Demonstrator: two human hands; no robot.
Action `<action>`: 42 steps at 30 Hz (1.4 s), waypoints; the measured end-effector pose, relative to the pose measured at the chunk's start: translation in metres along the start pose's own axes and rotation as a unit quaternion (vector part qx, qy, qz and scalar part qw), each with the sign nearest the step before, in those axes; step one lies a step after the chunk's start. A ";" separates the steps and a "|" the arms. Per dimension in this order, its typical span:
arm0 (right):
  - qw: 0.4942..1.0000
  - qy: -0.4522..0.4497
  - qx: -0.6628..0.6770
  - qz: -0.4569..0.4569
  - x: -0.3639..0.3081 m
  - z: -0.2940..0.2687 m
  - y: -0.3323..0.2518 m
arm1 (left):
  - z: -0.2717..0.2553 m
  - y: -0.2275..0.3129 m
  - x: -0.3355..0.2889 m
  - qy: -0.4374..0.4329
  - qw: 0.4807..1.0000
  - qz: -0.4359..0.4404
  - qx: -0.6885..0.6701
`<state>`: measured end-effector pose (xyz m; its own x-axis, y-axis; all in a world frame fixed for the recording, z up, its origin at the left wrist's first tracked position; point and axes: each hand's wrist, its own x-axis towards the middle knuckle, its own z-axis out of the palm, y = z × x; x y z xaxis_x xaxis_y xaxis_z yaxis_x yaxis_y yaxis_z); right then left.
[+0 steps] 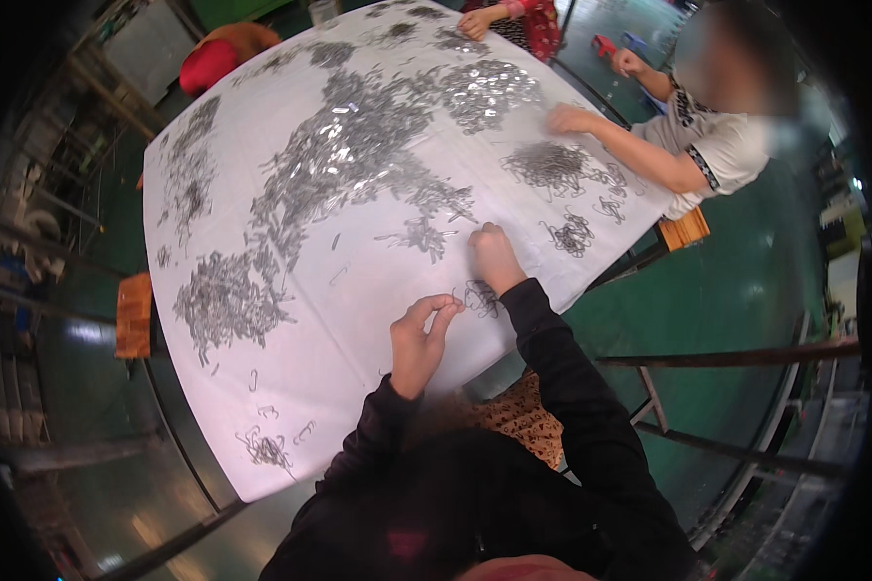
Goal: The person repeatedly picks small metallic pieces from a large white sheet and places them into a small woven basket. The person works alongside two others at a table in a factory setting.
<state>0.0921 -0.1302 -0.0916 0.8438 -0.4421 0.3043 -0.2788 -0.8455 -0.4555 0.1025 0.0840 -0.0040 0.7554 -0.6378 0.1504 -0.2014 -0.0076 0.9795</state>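
My left hand (419, 337) is closed in a pinch above the white-covered table (344, 320). A thin, dark bent wire piece (457, 293) shows at its fingertips. Farther forward and to the right, my right hand (495, 258) has its fingers curled together, and what they hold, if anything, is hidden. Beside and below it lies a small heap of dark bent wire pieces (481, 300). Just left of the right hand is a small cluster of flat grey metal strips (422, 237). The long main heap of grey strips (334, 160) spreads across the table behind.
More strips (228, 300) lie at the left, and bent wire pieces (264, 447) at the near left corner. A person (736, 136) works at the right by a wire heap (549, 167). Another person's hand (476, 23) is at the far edge. Wooden stools (134, 315) flank the table.
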 end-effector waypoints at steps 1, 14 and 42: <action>1.000 0.022 0.010 -0.005 -0.005 -0.003 0.001 | 0.003 0.000 0.000 -0.001 1.000 0.008 0.006; 0.799 0.102 0.537 0.251 -0.110 -0.138 -0.053 | 0.053 0.008 0.008 -0.229 0.970 0.054 0.067; 0.734 0.264 0.576 0.244 -0.150 -0.146 -0.068 | -0.131 -0.091 0.074 0.085 0.839 0.055 0.534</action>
<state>-0.0824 -0.0503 0.0163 0.3928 -0.9195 0.0128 0.3406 0.1325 -0.9308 0.2583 0.1389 -0.0639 0.7549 -0.5615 0.3389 -0.6517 -0.6998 0.2925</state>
